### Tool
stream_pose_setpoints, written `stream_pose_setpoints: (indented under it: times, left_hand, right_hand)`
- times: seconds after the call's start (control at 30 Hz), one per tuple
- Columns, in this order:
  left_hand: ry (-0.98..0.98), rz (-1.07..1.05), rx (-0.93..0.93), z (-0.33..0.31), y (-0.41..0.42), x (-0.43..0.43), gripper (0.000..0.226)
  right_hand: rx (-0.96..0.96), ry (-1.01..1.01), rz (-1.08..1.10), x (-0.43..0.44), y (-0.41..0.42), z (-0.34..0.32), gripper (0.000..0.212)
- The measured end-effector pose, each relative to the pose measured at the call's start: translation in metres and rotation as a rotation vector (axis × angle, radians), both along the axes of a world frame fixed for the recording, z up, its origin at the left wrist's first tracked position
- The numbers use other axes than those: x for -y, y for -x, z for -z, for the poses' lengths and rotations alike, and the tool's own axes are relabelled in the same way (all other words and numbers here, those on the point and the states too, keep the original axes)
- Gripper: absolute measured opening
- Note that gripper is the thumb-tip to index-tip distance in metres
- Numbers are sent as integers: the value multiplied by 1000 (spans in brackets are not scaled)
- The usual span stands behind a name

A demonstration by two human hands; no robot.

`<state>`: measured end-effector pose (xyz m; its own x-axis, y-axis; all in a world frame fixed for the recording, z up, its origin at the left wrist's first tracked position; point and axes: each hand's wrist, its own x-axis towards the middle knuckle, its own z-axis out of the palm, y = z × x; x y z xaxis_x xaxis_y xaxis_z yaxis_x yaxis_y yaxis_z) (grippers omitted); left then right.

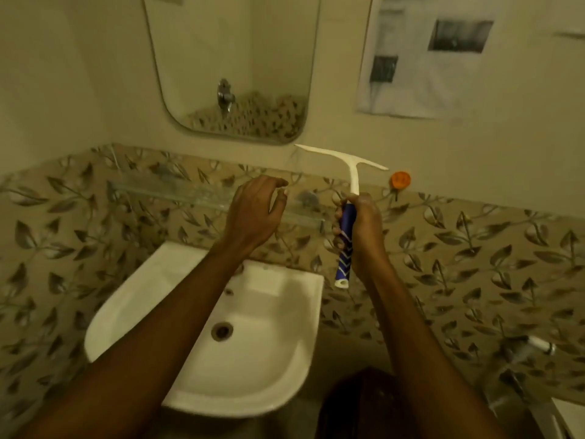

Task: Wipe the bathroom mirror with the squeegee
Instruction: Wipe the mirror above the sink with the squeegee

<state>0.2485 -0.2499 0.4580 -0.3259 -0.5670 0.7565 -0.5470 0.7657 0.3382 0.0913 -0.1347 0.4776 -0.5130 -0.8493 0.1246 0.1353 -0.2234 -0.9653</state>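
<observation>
The mirror (231,58) hangs on the cream wall above the sink, its rounded lower edge in view. A white squeegee (351,171) with a blue patterned handle stands upright, its blade just below and right of the mirror's lower right corner, apart from the glass. My right hand (361,229) is shut on the blue handle. To the left of the squeegee my left hand (256,213) hovers over the glass shelf with its fingers spread and nothing in it.
A glass shelf (177,193) runs along the leaf-patterned tiles below the mirror. A white sink (126,299) juts out under my arms. An orange hook (400,179) sits on the wall right of the squeegee. A paper sheet (421,58) hangs at upper right.
</observation>
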Motion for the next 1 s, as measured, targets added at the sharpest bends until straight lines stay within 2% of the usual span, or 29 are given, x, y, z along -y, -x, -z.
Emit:
stream_pose_setpoints:
  times: [0.13,0.33,0.43,0.73,0.87,1.0]
  left_hand:
    - [96,4,22,-47,-24,42,22]
    - [208,82,28,-124,-46,109,20]
    - [226,107,-3,-159,-46,133,22]
    - [320,-86,-94,-259,-40,180,27]
    - [319,-130,-87,-296,-42,194,31]
    - [345,-130,-118,-319,-39,197,32]
  right_hand:
    - [-111,115,72,30,-26,-31,34]
    - [-142,197,255,89,-56,-93,39]
    - [-225,251,273,117,-56,-128,38]
    - [-554,440,310,176,-28,-252,28]
    - [-574,524,321,192,-16,-308,32]
    - [-582,526,388,204,-11,-340,36]
